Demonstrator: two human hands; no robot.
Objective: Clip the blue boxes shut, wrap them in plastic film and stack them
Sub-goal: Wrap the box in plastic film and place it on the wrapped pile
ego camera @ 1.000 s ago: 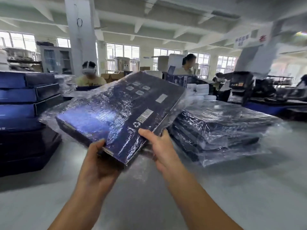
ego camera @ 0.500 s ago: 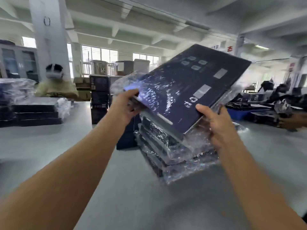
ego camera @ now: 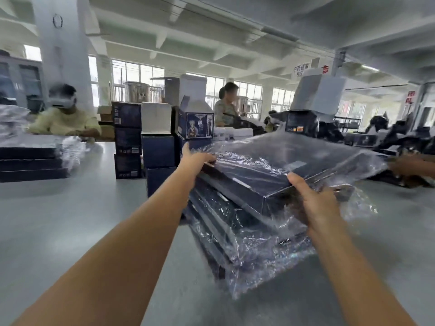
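Head view: film-wrapped blue box (ego camera: 282, 165) tilted over stack of wrapped boxes (ego camera: 235, 234) on worktop (ego camera: 94, 220). Left hand (ego camera: 196, 158) and right hand (ego camera: 313, 198) have fingers gripping its opposite edges. Wrapping done, set-down pending. Bare-looking boxes (ego camera: 30, 165) far left likely unwrapped.

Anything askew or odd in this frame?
The top wrapped box, gripped by the left hand and right hand, is tilted and not square with the stack beneath. Loose film billows at its right edge. No damage shows.
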